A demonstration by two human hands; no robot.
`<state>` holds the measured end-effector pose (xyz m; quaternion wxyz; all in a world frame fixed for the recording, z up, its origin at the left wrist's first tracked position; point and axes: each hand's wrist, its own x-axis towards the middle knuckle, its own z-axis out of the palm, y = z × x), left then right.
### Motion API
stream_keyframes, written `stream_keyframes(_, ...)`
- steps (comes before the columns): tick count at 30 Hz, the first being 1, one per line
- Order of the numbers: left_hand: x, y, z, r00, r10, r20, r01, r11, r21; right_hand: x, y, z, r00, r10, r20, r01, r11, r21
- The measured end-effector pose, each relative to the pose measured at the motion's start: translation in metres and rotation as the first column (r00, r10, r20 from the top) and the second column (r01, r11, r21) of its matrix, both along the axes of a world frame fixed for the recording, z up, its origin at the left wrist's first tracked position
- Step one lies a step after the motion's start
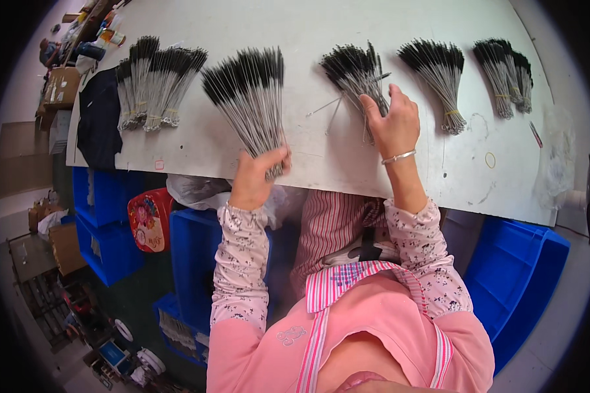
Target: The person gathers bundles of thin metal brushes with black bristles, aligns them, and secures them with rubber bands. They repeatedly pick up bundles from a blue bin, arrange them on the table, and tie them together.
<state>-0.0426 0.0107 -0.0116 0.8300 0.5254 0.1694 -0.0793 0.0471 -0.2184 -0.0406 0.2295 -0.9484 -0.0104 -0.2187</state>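
While the left grip (pixel 257 171) clasps brushes (pixel 250 92) low, the right grip (pixel 396 128) touches another bundle (pixel 352 71); hold unclear.

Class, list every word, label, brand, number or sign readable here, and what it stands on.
No text can be read.
Red-edged label on the table: too small.
Blue marks on the striped apron: too blurred.
Red flowered object: any lettering too small.
Wires in the left hand: none visible.

Bright, soft-shadowed light covers the white tabletop (pixel 347 160), with dark, curved fisheye edges.
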Motion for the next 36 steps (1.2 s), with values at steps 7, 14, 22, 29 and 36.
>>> stream_keyframes(7,0.094,-0.014,-0.033,0.992,-0.099,-0.074,0.116,0.550,0.827,0.002,0.005,0.000,0.955,-0.070,-0.289,0.062,0.997,-0.037)
stream_keyframes(14,0.100,-0.045,-0.012,0.929,-0.268,-0.254,0.337,0.338,0.879,0.029,0.025,0.006,0.859,0.064,-0.509,0.025,0.986,0.166)
stream_keyframes(22,0.110,-0.032,-0.051,0.888,-0.434,-0.152,0.310,0.322,0.894,0.041,0.051,-0.014,0.803,0.299,-0.515,-0.025,0.881,0.473)
stream_keyframes(29,0.094,-0.076,0.002,0.915,-0.200,-0.349,0.321,-0.160,0.933,0.049,0.038,-0.029,0.679,0.538,-0.500,0.267,0.453,0.851)
stream_keyframes(36,0.082,-0.055,-0.017,0.942,-0.204,-0.268,0.279,0.028,0.960,0.014,0.048,-0.007,0.735,0.477,-0.482,0.140,0.589,0.796)
